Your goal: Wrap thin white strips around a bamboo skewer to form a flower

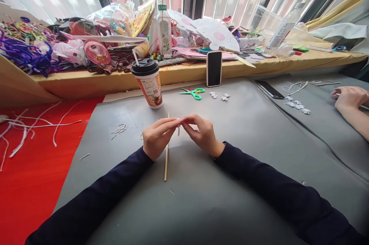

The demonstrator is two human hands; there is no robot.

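Observation:
My left hand (157, 136) and my right hand (201, 133) meet fingertip to fingertip over the grey mat (201, 199). Both pinch a small white piece (179, 128) between thumb and fingers; it is too small to name. A thin wooden stick (166, 153) lies on the mat under my left hand, pointing away from me. Dark blue sleeves cover both forearms.
A lidded paper cup (148, 83) with a straw stands ahead, green scissors (193, 92) and small white flowers (219, 96) beyond. A phone (214, 68) leans on the cluttered ledge. White strips (34, 126) lie on red cloth at left. Another person's hand (350, 97) rests at right.

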